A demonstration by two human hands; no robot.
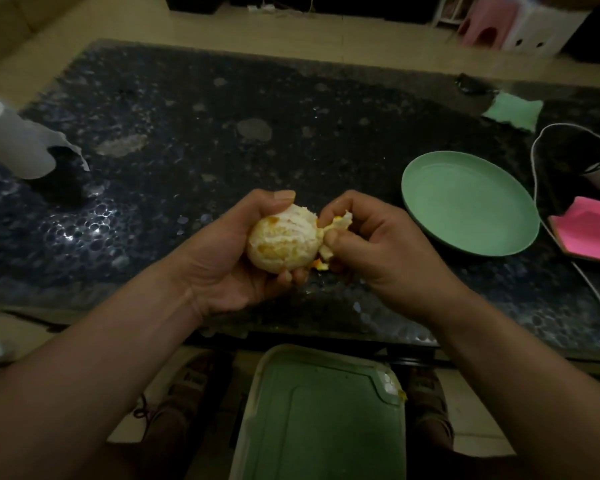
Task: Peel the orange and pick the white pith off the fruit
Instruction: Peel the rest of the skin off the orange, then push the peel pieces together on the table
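Left hand (236, 258) cupping the mostly peeled orange (283, 239), right hand (371, 247) just beside it pinching a peel strip (336, 225), green plate (470, 202) beyond the right hand on the tabletop (187, 133)

Dim room, low light, small glints on the dark glass surface (187, 116) w/ a pebble pattern. Beyond it, pale beige tiled floor (291, 32). Far right: pink stool (482, 26) beside a white stool (537, 29). Dark low cabinet (361, 3) along the back, white power strip (262, 8) & cables on the floor in front. Green bin (319, 420) on the floor below the near edge.
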